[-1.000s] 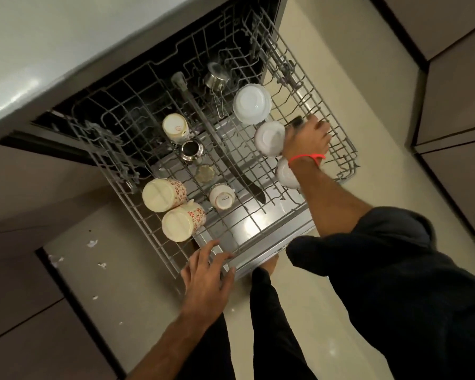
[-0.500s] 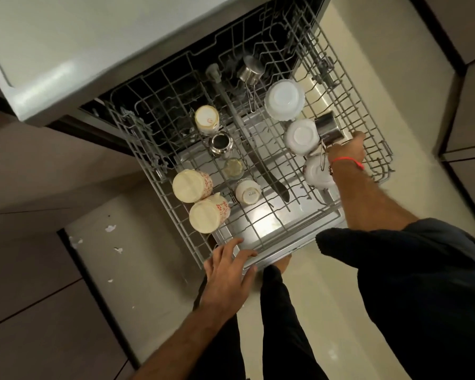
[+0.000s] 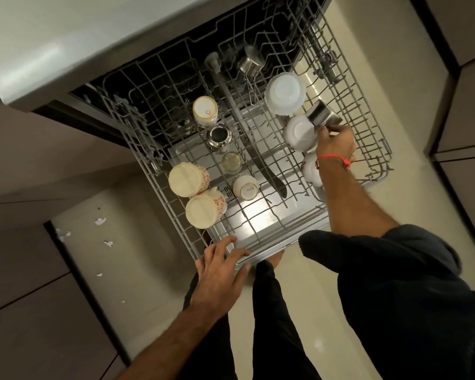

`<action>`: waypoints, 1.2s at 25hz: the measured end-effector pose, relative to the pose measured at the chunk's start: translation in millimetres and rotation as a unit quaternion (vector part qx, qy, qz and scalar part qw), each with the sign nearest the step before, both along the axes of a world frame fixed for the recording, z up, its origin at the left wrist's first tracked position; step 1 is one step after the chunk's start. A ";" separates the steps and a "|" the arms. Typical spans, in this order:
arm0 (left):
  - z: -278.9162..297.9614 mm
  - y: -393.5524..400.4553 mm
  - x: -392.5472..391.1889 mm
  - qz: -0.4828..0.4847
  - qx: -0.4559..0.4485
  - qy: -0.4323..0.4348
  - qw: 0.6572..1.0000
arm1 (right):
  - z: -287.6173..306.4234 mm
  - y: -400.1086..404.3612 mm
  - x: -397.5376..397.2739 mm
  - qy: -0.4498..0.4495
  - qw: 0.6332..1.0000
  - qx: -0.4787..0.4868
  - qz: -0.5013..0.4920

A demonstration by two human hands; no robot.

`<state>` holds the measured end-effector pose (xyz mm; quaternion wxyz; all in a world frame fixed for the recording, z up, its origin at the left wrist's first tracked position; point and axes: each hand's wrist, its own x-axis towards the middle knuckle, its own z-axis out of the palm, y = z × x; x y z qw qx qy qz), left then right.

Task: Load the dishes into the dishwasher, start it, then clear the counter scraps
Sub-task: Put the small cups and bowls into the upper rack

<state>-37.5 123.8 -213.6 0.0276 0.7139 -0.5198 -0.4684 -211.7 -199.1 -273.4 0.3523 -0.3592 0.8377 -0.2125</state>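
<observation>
The right hand [image 3: 336, 145] pinched a small steel cup [image 3: 322, 117] above the white bowls [image 3: 299, 133] on the rack [image 3: 373, 149] right side. It looked light, stiff and slippery, best held at its rim. The left hand [image 3: 217, 272] rested spread on the rack front. Compared with before, the cup was tilted more.

The rack [image 3: 373, 127] was formed of grey coated wire. The cup [image 3: 322, 116] was seen to be brushed, shiny metal. The bowls [image 3: 285, 94] were finished in smooth, glossy white.
</observation>
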 end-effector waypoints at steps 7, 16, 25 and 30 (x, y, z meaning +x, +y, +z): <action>0.5 0.2 1.7 0.002 -0.002 0.002 1.000 | 11.4 34.7 40.2 -0.262 0.952 -0.120 -0.098; -7.9 9.7 5.2 -0.069 0.008 -0.023 0.997 | -26.5 47.1 99.1 -0.109 0.986 -0.050 0.117; -29.5 7.4 -22.0 -0.150 0.029 -0.099 0.983 | 12.1 110.5 15.6 0.005 0.926 -0.153 0.345; -34.7 -6.3 -19.1 -0.210 0.000 -0.153 0.966 | 24.0 185.8 -66.3 0.092 0.898 -0.206 0.377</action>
